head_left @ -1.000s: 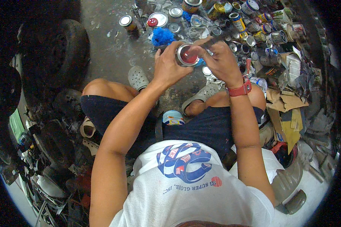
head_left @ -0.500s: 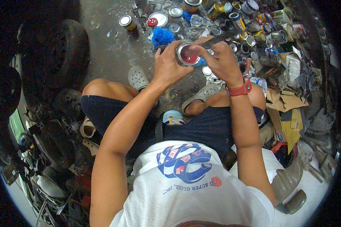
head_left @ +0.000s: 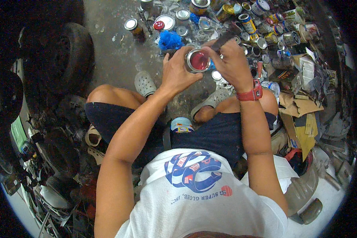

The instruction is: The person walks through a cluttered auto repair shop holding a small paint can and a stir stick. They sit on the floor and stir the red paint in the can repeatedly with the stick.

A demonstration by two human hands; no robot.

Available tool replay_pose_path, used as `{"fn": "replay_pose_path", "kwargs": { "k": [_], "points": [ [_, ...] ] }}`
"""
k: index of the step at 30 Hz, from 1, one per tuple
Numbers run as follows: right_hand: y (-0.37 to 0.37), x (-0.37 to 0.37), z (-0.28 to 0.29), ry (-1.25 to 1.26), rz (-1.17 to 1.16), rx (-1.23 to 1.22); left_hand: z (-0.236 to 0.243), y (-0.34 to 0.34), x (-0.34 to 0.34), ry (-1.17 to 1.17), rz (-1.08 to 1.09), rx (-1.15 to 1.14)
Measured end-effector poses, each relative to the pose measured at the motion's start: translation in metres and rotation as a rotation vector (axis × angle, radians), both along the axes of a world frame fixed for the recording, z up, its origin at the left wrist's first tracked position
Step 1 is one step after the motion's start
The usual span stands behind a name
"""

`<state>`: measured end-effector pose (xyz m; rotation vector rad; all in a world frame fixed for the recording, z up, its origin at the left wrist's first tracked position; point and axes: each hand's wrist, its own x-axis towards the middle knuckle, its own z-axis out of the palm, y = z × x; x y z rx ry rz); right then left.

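Observation:
My left hand is wrapped round the side of a small open paint can, tilted so that its mouth faces me. Dark red paint shows inside, with streaks across it. Over the can's right rim, my right hand is closed on a dark flat strip, which sticks out up and to the right of the fingers. Its lower end is hidden or blurred near the can mouth, so its exact kind is unclear. A red watch sits on my right wrist.
Blue crumpled material lies beyond my left hand, near a white lid with red paint and a closed can. Many paint cans crowd the far right. Tyres stand left; torn cardboard lies right. A light-topped can sits between my legs.
The dark strip has swung to a steeper angle, and my right fingers have shifted slightly right over the rim. The can stays in my left hand, nearly in place.

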<state>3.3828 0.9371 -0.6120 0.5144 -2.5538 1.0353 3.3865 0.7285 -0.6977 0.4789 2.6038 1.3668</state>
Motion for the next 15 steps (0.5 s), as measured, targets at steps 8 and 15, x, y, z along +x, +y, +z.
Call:
{"fn": "replay_pose_path", "kwargs": {
  "k": [8,15],
  "points": [
    [0.004,0.004,-0.005,-0.142,0.026,0.063,0.005,0.002,0.001,0.072,0.03,-0.02],
    [0.004,0.004,-0.007,-0.171,0.001,0.123,0.005,0.0,-0.001,0.046,0.035,0.009]
  ]
}}
